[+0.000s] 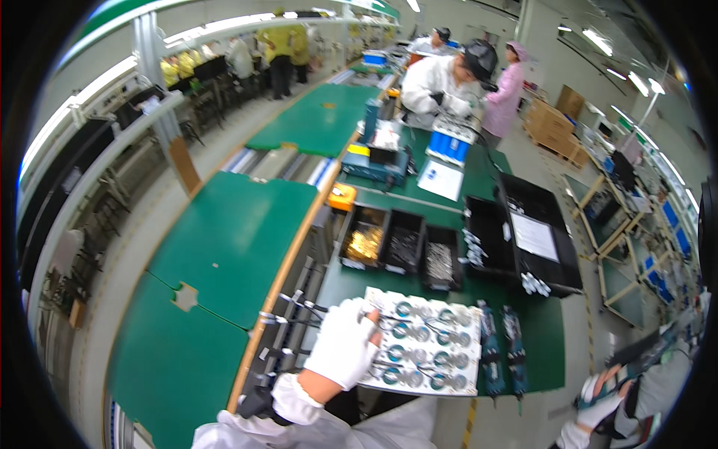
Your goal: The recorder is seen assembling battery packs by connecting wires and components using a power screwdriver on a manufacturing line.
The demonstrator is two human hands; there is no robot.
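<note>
A white board [473, 355] lies on the near green bench, bearing rows of round, clear-and-teal parts with dark leads. My left hand [340, 348], in a white glove with bare fingertips, is over its left edge. Its thumb and fingers are curled together by the leads; what they pinch, if anything, is hidden. Black cables [303, 303] with white ends stick out left of this hand. At the far lower right my right hand [600, 408], also gloved, is closed around a teal and dark tool [619, 380], blurred near the picture's rim.
Two teal-and-black electric screwdrivers [514, 346] lie right of the board. Behind it stand black bins of small parts [441, 258] and larger black trays [565, 278]. A green-topped conveyor [232, 224] runs along the left. Across the bench a co-worker [441, 86] leans over a blue box [449, 147].
</note>
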